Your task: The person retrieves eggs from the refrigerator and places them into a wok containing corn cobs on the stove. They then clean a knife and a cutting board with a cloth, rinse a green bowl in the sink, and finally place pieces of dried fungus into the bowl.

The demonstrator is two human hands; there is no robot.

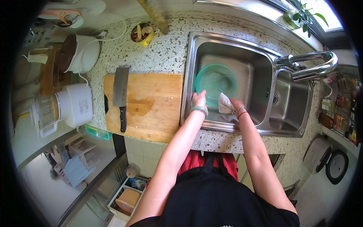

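Observation:
A translucent green basin sits in the larger bowl of the steel sink. At its near left rim is my left hand, its fingers closed on the edge; a pale green bangle circles that wrist. My right hand is closed on a white cloth, which hangs against the basin's near right side. What lies inside the basin is hard to make out through the cloudy green.
Left of the sink lies a wooden cutting board bearing a cleaver. A chrome faucet arches over the smaller sink bowl. A yellow cup stands behind the board, and white appliances line the left.

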